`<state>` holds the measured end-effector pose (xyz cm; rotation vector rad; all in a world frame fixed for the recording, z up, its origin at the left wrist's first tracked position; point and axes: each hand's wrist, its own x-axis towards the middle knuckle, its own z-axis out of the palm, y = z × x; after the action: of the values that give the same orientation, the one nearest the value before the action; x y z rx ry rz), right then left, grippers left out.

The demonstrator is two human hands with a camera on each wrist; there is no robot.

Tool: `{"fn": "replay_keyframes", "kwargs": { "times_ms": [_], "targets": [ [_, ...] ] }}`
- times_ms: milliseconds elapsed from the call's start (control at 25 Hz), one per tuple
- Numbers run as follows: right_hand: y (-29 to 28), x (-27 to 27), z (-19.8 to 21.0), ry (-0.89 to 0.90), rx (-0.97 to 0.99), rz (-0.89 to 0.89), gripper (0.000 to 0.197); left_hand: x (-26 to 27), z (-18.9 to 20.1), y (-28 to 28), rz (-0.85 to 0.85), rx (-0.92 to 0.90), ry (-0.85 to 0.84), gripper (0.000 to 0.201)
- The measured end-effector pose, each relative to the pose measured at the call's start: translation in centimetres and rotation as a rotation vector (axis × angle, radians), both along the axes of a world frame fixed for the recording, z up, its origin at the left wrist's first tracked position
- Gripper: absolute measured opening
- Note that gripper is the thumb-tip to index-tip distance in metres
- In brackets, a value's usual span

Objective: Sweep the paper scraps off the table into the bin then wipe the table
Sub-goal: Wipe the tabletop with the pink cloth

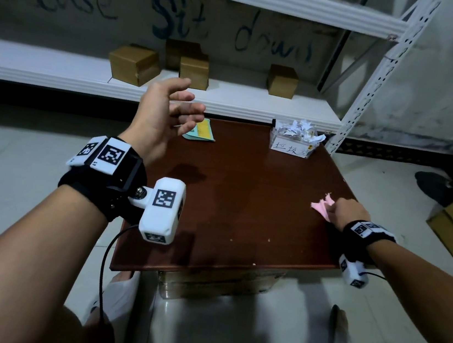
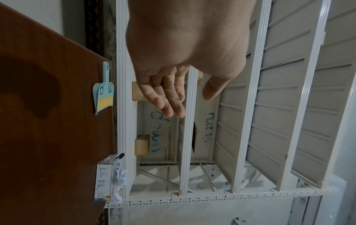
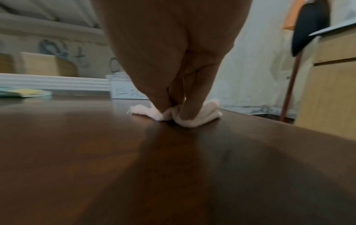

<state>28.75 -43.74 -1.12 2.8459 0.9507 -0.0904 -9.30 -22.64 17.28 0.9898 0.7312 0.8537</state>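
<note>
Right hand: I see my right hand (image 1: 344, 212) low on the brown table (image 1: 244, 202), near its right edge. Its fingers (image 3: 189, 105) are curled and pinch a pink cloth (image 3: 192, 120).
Pink cloth: it is bunched up and lies flat on the table top, under my fingertips. A bit of it sticks out past my hand (image 1: 321, 205).
Left hand: my left hand (image 1: 163, 114) is up in the air, over the far left part of the table. The fingers (image 2: 169, 97) are loose and spread a little. It holds nothing.
Bin: a small clear bin (image 1: 291, 148) with a white label stands at the far right corner of the table.
Paper scraps: crumpled white paper scraps (image 1: 301, 130) fill the bin and poke out of the top.
Brush and dustpan: a little blue dustpan with a yellow brush (image 2: 104, 92) lies at the far edge of the table, well apart from the cloth.
Shelf: a white shelf (image 1: 257, 103) behind the table has brown boxes (image 1: 134, 64) on it.
</note>
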Motion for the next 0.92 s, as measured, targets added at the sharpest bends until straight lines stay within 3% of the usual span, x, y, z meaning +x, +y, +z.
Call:
{"fn": "replay_keyframes", "kwargs": {
  "times_ms": [280, 440, 520, 720, 920],
  "targets": [
    [-1.9, 5.9, -1.2, 0.059, -0.060, -0.112, 0.076, -0.6, 0.2, 0.2, 0.011, 0.001, -0.020, 0.028],
    [-1.5, 6.3, -0.3, 0.047, -0.147, -0.140, 0.077, -1.1, 0.5, 0.5, 0.029, -0.005, -0.044, 0.027],
    [-1.1, 6.9, -0.5, 0.063, -0.169, -0.113, 0.064, -1.3, 0.6, 0.7, 0.037, -0.007, -0.051, 0.029],
    [0.8, 7.8, -1.4, 0.000, -0.199, -0.038, 0.056, -1.9, 1.1, 1.2, 0.056, -0.011, -0.060, 0.027],
    [5.8, 1.3, 0.4, 0.022, -0.259, 0.188, 0.047, -2.4, 1.6, 1.4, 0.069, -0.018, -0.090, 0.023]
  ]
}}
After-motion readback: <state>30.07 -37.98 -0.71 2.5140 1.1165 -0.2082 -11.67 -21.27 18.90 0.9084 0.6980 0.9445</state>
